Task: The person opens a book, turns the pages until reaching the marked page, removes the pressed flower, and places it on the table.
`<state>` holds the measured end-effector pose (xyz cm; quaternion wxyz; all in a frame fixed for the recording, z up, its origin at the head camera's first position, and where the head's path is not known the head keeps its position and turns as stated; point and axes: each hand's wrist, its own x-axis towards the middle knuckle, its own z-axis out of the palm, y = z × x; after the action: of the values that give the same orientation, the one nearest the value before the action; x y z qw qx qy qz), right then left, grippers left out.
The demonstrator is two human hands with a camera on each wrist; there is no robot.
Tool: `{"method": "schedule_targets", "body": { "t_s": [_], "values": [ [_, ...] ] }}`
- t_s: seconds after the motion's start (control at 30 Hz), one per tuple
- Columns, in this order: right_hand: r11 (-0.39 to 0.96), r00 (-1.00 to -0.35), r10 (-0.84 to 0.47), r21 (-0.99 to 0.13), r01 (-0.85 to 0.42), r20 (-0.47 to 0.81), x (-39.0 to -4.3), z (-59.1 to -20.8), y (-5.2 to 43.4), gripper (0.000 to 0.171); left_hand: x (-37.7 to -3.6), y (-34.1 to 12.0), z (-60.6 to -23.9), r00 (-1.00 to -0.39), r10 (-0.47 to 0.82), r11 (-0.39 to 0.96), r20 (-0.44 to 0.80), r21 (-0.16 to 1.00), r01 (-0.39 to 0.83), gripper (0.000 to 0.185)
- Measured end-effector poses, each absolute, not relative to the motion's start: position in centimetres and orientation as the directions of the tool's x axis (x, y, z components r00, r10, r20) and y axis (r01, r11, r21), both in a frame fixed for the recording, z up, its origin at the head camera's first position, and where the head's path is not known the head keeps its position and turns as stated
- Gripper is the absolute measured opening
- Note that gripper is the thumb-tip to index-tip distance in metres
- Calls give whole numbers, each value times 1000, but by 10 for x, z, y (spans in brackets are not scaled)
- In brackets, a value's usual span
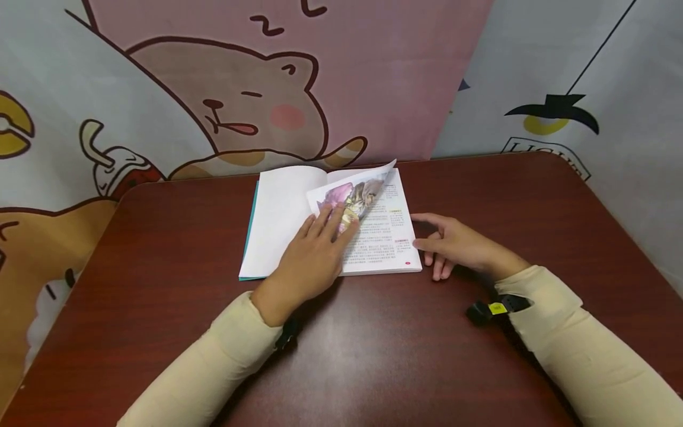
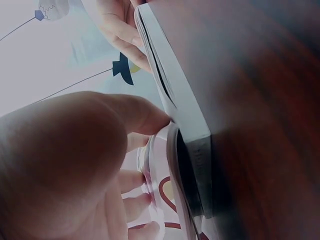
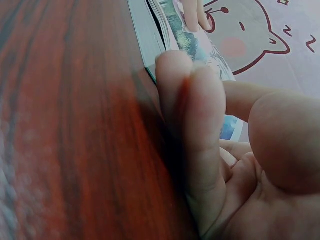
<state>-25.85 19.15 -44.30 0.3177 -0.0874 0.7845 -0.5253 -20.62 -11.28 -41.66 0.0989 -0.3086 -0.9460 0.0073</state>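
Note:
An open book [image 1: 376,252] with a teal cover edge lies on the table, its left page blank and its right page printed with text. One leaf [image 1: 316,194] with a pink and grey picture stands partly lifted and curved over the right page. My left hand [image 1: 315,255] rests across the middle of the book, its fingers extended over that leaf. At the book's right edge is my right hand [image 1: 453,240], with thumb and index finger reaching to the page edge, apart from each other. Its other fingers bend down beside the book, close over the table.
The dark red wooden table [image 1: 341,356] carries the book near its far edge. Behind it hangs a cloth [image 1: 400,77] with cartoon animals. A black strap with a yellow tag [image 1: 498,308] sits at the right wrist.

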Motion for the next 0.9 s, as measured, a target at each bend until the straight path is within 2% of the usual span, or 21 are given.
{"method": "schedule_targets", "body": {
  "t_s": [0.5,0.9],
  "values": [
    [431,-779,-502,-890,150,-375,-258,-440,191,81,-204,-113,-413,-850,507,862,143,-86,499,63],
    [437,-779,-496,-886,158,-383,-258,-437,190,80,-205,-113,-413,-845,508,861,169,-96,499,61]
  ]
}}
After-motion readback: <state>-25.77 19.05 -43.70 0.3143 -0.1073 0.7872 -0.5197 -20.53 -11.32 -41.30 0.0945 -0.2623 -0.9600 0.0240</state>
